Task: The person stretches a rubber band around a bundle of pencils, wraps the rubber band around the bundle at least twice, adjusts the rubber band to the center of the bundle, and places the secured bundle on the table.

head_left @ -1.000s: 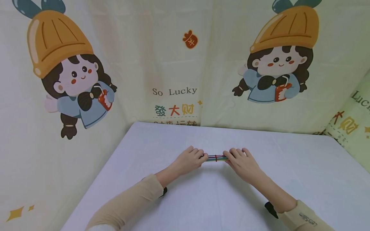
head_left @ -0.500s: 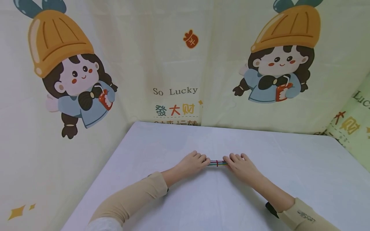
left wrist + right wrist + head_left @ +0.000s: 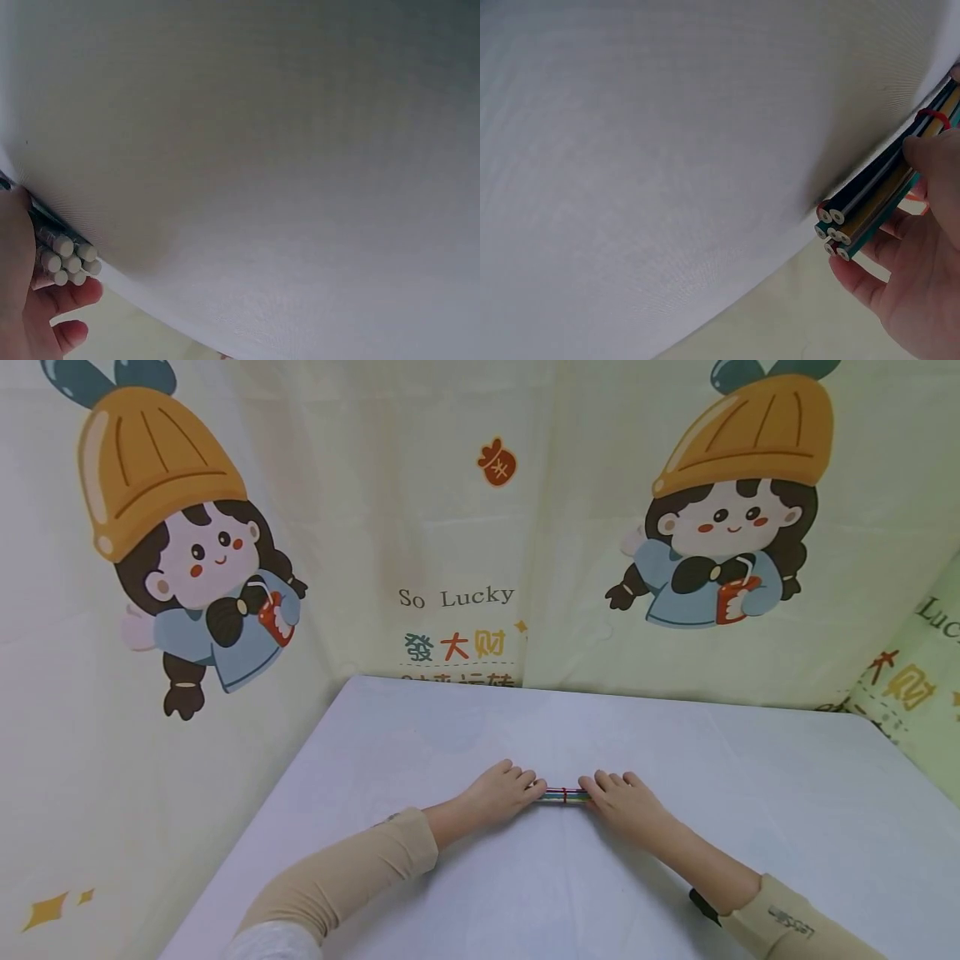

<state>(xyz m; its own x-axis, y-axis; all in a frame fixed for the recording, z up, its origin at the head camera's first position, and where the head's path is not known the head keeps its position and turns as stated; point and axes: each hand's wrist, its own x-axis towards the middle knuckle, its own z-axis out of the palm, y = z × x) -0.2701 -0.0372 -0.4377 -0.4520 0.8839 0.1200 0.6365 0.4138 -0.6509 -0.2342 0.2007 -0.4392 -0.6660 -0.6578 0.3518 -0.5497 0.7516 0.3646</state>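
A bundle of several coloured pencils [image 3: 556,797], cinched at its middle by a red band [image 3: 932,116], lies crosswise between my hands. My left hand [image 3: 497,793] grips one end; pale round pencil ends [image 3: 71,262] poke out past it in the left wrist view. The other end is held by my right hand [image 3: 628,807], thumb on top and fingers beneath. There, flat cut ends [image 3: 838,217] of dark blue, yellow and green pencils show. The bundle is low over the white table; whether it touches cannot be told. Both palms hide much of it.
The white-covered table [image 3: 465,893] spreads out around both hands. Behind it and at the sides hangs a cream curtain [image 3: 450,527] printed with cartoon figures and lettering. Beige sleeves [image 3: 360,868] cover the forearms.
Both hands have come down and slightly closer to the person, carrying the pencil bundle with them. The grip at each end stays the same.
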